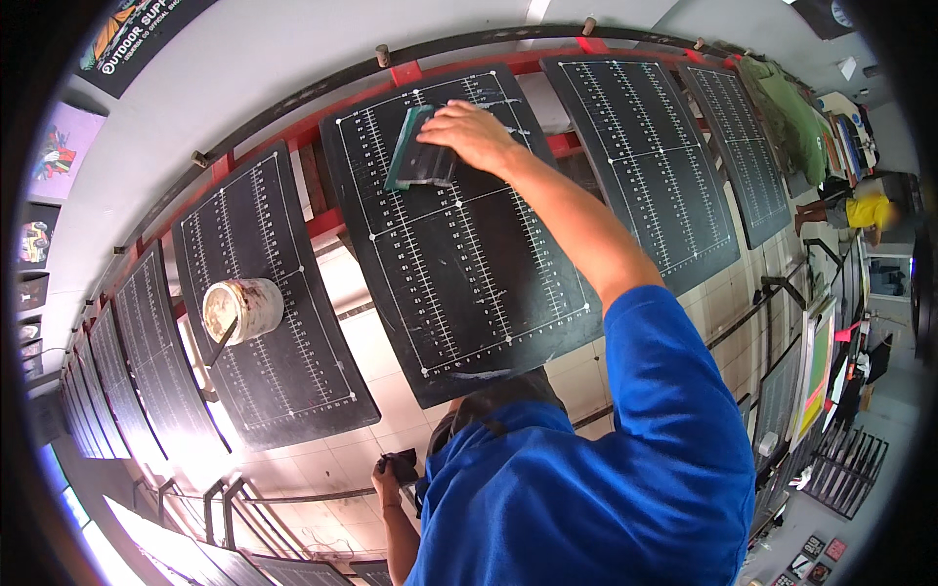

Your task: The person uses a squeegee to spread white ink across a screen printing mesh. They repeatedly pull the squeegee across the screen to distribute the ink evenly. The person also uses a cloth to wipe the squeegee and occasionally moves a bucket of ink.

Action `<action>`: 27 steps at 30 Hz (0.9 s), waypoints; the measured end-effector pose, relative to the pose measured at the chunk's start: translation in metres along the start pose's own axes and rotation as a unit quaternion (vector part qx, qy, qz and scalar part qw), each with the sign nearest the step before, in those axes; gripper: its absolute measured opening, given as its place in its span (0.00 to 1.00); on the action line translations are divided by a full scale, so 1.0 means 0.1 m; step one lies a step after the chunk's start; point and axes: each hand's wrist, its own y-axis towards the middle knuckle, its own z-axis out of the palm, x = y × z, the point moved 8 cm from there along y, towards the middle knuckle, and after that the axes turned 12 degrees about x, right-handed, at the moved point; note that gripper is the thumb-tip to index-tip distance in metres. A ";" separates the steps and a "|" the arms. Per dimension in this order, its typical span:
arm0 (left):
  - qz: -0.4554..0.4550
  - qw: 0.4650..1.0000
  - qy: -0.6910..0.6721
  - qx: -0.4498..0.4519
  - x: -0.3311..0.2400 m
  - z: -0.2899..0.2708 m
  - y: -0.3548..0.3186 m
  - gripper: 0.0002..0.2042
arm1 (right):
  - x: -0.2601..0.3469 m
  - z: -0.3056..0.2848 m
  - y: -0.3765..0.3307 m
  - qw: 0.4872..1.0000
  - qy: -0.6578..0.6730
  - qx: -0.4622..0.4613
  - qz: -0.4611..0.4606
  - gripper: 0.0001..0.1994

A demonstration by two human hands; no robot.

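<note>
My right hand (469, 137) is closed around the dark top of a squeegee (430, 164). Its green blade (402, 151) rests on the far part of a black board (469, 293) printed with white ruler lines. Pale smears show on the board beside that hand. Low at my left side, away from the boards, my left hand (388, 481) has its fingers closed on a small black object (403, 464) whose kind I cannot make out.
On the board to the left (313, 342) stands a white tub (256, 309) with stained sides and a dark stick (223, 342) leaning out. More ruled boards (645, 156) line both sides along a red and black frame (405, 73). A person in yellow (868, 212) is far right.
</note>
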 end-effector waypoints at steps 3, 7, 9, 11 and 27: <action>-0.020 0.994 0.108 -0.029 0.03 0.03 -0.06 0.11 | -0.15 0.01 0.01 1.000 -0.015 0.011 0.012 0.17; -0.014 0.994 0.105 -0.037 -0.20 0.11 0.02 0.12 | -0.41 -0.14 -0.28 0.994 -0.062 0.021 0.088 0.18; 0.018 0.997 0.077 -0.006 -0.12 -0.03 0.16 0.12 | -0.44 -0.20 -0.51 0.990 -0.058 0.001 0.125 0.19; 0.023 0.995 0.094 0.011 -0.14 0.02 0.29 0.12 | -0.47 -0.24 -0.89 0.981 -0.063 0.005 0.181 0.20; 0.049 0.990 0.107 0.072 -0.11 -0.18 0.93 0.12 | 2.03 -0.39 -3.61 0.906 0.006 0.060 0.419 0.34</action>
